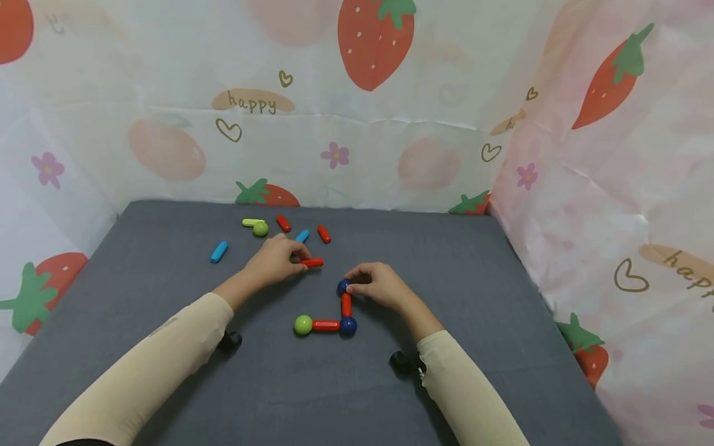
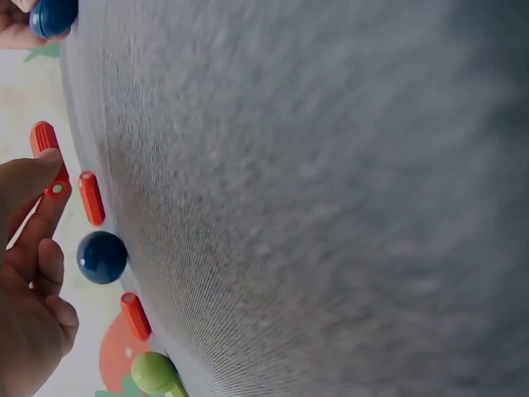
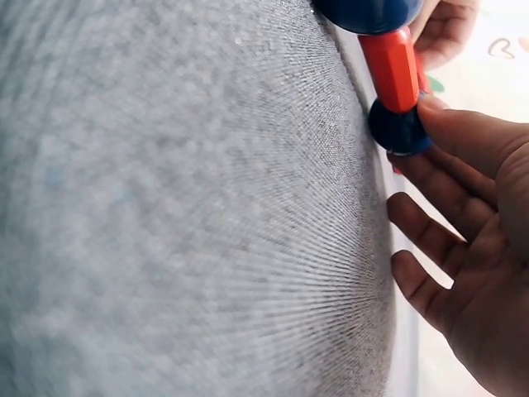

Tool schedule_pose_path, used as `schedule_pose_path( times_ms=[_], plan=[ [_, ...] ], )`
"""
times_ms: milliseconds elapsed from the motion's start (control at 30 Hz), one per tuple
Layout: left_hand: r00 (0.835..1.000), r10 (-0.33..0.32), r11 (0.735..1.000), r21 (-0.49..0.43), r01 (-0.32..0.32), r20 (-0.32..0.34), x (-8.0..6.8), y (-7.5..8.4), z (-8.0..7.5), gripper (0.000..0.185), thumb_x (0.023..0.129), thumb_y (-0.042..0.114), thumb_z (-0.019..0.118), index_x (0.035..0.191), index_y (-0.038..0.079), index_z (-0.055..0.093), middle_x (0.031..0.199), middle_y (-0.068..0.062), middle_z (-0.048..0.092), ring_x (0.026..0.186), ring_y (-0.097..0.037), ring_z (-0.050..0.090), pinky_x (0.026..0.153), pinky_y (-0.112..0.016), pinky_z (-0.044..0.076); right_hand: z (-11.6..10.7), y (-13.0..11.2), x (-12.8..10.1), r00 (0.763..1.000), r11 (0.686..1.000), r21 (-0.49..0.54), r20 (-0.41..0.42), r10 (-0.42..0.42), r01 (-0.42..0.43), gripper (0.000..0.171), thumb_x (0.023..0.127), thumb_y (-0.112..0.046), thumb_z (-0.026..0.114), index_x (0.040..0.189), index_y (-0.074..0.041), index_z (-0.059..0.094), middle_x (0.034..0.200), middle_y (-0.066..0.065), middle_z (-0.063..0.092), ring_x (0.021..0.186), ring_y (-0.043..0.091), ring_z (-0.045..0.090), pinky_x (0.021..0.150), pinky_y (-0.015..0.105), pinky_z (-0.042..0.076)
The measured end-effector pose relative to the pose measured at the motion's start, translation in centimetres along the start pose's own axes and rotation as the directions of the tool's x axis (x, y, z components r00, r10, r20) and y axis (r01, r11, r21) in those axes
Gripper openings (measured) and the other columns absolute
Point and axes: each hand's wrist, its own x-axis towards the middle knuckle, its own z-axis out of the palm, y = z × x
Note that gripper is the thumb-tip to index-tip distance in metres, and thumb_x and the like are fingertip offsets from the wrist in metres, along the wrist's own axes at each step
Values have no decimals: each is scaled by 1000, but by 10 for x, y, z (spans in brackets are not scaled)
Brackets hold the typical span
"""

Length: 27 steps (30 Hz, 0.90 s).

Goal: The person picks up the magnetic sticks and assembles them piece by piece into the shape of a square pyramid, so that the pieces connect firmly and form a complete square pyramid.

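Note:
An L of magnetic pieces lies on the grey table [image 1: 474, 297]: green ball [image 1: 303, 324], red stick [image 1: 326, 324], corner blue ball [image 1: 348, 326], upright red stick [image 1: 346, 305], end blue ball [image 1: 343, 287]. My right hand [image 1: 352, 282] pinches that end blue ball [image 3: 399, 128] with thumb and index; its other fingers [image 3: 434, 215] lie loosely spread. My left hand [image 1: 301, 257] pinches a loose red stick [image 1: 313, 262] just up and left of the L. In the left wrist view the red stick [image 2: 48, 157] sits between my left hand's fingertips [image 2: 51, 188], close to the L's blue ball [image 2: 102, 257].
Loose pieces lie toward the back: a blue stick [image 1: 219, 251], a yellow-green stick [image 1: 253, 222] by a green ball [image 1: 260, 229], two red sticks [image 1: 283, 223] [image 1: 323, 233] and a small blue stick [image 1: 302, 236]. Strawberry-print curtains [image 1: 613, 186] wall the table on three sides.

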Motion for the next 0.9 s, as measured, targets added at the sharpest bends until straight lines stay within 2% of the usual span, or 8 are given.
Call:
schedule_pose_path(
  times_ms=[133, 367, 600, 900],
  plan=[
    [999, 5, 1000, -31, -4, 40, -7, 3, 1, 21, 92, 26, 79, 112, 20, 77, 103, 3, 71, 98, -22, 52, 82, -39, 48, -1, -1, 0, 1000, 1000, 3, -1, 7, -7, 19, 93, -30, 78, 112, -24, 77, 108, -5, 72, 96, 16, 62, 81, 32, 53],
    [993, 45, 997, -65, -38, 107, -13, 9, 7, 17, 92, 24, 79, 108, 23, 77, 106, 3, 71, 101, -21, 58, 88, -42, 50, 0, -2, -1, 1000, 1000, 8, -3, 10, -10, 20, 94, -29, 77, 113, -23, 77, 108, -5, 73, 95, 15, 63, 79, 31, 53],
    [985, 73, 993, -107, -56, 157, -12, 16, 14, 15, 90, 21, 81, 105, 21, 77, 101, 6, 73, 92, -13, 64, 83, -37, 55, 0, 1, 1, 1000, 1000, 18, 1, 5, -5, 20, 94, -29, 77, 113, -23, 77, 107, -5, 73, 95, 15, 63, 82, 33, 54],
    [977, 95, 990, -123, -72, 190, -9, 27, 19, 13, 89, 20, 82, 101, 20, 78, 95, 7, 74, 87, -12, 63, 78, -33, 54, 1, 1, 0, 1000, 1000, 22, -2, -8, 8, 20, 95, -27, 76, 113, -20, 76, 107, -4, 73, 95, 15, 64, 82, 33, 54]
  ],
)
